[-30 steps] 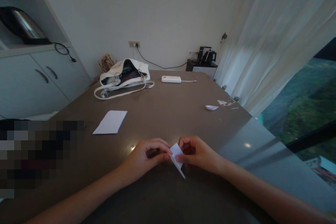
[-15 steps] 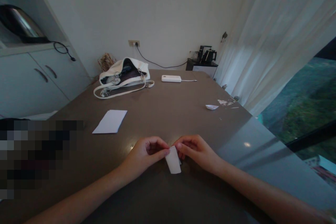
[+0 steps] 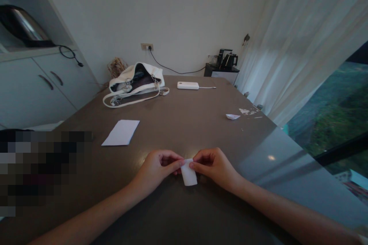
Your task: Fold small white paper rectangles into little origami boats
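Observation:
A small white strip of paper (image 3: 189,176) hangs between my hands over the near part of the brown table (image 3: 184,122). My left hand (image 3: 164,164) pinches its upper left corner between thumb and fingertips. At the upper right corner, my right hand (image 3: 211,164) grips it the same way, thumb toward me. The paper's lower end hangs free and curves slightly. Whatever lies behind the paper is hidden. To the left, beyond my left hand, lies a stack of white paper sheets (image 3: 121,133).
A small folded paper piece (image 3: 232,116) lies at the right, near white paper scraps (image 3: 247,111). Farther back are an open white handbag (image 3: 149,74) and a white power bank (image 3: 188,85) with a short cable. A curtain (image 3: 276,53) hangs along the right side.
My right fingers have shifted onto the paper's upper right corner, with the thumb now in front. The paper's top edge is straighter, and its lower end has risen slightly.

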`<state>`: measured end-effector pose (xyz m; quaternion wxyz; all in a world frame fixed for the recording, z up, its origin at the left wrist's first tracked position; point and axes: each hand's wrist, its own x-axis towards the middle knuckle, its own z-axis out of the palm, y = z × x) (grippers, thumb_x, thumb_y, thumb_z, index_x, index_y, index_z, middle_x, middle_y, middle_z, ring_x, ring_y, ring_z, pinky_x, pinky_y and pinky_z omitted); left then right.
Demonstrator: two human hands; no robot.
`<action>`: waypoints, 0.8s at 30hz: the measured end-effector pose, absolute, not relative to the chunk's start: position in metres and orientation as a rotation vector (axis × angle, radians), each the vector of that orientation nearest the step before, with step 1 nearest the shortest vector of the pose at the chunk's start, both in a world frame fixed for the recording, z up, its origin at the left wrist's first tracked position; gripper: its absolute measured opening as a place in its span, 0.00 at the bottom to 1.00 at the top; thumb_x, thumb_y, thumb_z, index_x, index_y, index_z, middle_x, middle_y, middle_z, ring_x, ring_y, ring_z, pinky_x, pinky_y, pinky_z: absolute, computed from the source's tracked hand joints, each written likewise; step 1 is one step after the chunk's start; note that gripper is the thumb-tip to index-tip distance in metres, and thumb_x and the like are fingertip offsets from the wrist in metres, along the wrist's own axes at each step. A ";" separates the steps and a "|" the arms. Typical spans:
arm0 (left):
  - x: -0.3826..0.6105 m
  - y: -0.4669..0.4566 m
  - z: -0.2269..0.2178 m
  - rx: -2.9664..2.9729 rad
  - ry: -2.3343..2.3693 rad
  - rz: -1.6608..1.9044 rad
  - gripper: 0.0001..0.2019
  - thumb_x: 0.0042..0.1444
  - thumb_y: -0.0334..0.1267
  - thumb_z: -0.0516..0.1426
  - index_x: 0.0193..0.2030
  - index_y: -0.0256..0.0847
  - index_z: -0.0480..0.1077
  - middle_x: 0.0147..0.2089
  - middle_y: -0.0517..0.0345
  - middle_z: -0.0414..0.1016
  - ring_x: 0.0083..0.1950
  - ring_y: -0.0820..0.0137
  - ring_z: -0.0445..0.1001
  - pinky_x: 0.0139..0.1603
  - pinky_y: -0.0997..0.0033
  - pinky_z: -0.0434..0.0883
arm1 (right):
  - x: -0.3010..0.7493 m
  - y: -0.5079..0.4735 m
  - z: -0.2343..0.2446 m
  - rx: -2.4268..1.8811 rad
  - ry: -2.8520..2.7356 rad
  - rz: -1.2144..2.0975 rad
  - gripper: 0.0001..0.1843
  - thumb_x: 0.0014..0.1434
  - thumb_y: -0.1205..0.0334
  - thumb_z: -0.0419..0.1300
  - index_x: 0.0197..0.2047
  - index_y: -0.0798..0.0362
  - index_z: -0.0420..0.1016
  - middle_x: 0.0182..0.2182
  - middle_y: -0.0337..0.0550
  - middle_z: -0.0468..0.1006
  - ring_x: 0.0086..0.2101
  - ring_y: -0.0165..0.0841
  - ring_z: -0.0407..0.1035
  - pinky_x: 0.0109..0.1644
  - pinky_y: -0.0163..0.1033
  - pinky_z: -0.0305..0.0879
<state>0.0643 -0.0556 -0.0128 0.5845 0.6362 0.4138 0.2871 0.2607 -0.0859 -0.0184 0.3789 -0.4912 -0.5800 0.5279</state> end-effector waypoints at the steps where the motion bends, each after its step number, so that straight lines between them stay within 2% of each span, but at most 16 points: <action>1: 0.064 -0.056 -0.013 1.499 0.956 0.680 0.11 0.51 0.42 0.61 0.33 0.35 0.76 0.27 0.56 0.77 0.26 0.72 0.72 0.28 0.75 0.70 | 0.261 -0.086 -0.019 -1.264 -1.486 1.339 0.16 0.48 0.52 0.67 0.28 0.58 0.77 0.24 0.41 0.77 0.25 0.28 0.69 0.28 0.32 0.63; 9: 0.063 -0.056 -0.013 1.511 0.920 0.681 0.09 0.51 0.40 0.60 0.32 0.36 0.77 0.27 0.57 0.77 0.28 0.73 0.73 0.31 0.76 0.69 | 0.260 -0.085 -0.021 -1.290 -1.522 1.292 0.15 0.51 0.53 0.64 0.28 0.59 0.76 0.23 0.41 0.75 0.23 0.27 0.66 0.26 0.31 0.59; 15: 0.066 -0.057 -0.010 1.502 0.935 0.676 0.08 0.51 0.39 0.61 0.31 0.35 0.76 0.25 0.58 0.76 0.27 0.74 0.71 0.30 0.77 0.68 | 0.259 -0.087 -0.019 -1.171 -1.485 1.367 0.13 0.52 0.55 0.64 0.32 0.59 0.78 0.26 0.43 0.78 0.26 0.28 0.69 0.30 0.32 0.63; 21: 0.065 -0.057 -0.013 1.426 0.938 0.661 0.10 0.49 0.40 0.62 0.33 0.34 0.76 0.26 0.58 0.76 0.26 0.75 0.71 0.29 0.77 0.68 | 0.259 -0.085 -0.020 -1.114 -1.396 1.407 0.12 0.51 0.55 0.65 0.30 0.58 0.78 0.26 0.43 0.78 0.26 0.28 0.70 0.31 0.33 0.64; 24: 0.064 -0.056 -0.013 1.420 0.923 0.637 0.10 0.49 0.41 0.62 0.32 0.34 0.75 0.24 0.59 0.75 0.25 0.75 0.70 0.28 0.78 0.67 | 0.260 -0.085 -0.020 -1.081 -1.363 1.416 0.12 0.51 0.56 0.66 0.29 0.58 0.78 0.25 0.41 0.78 0.26 0.28 0.70 0.31 0.32 0.64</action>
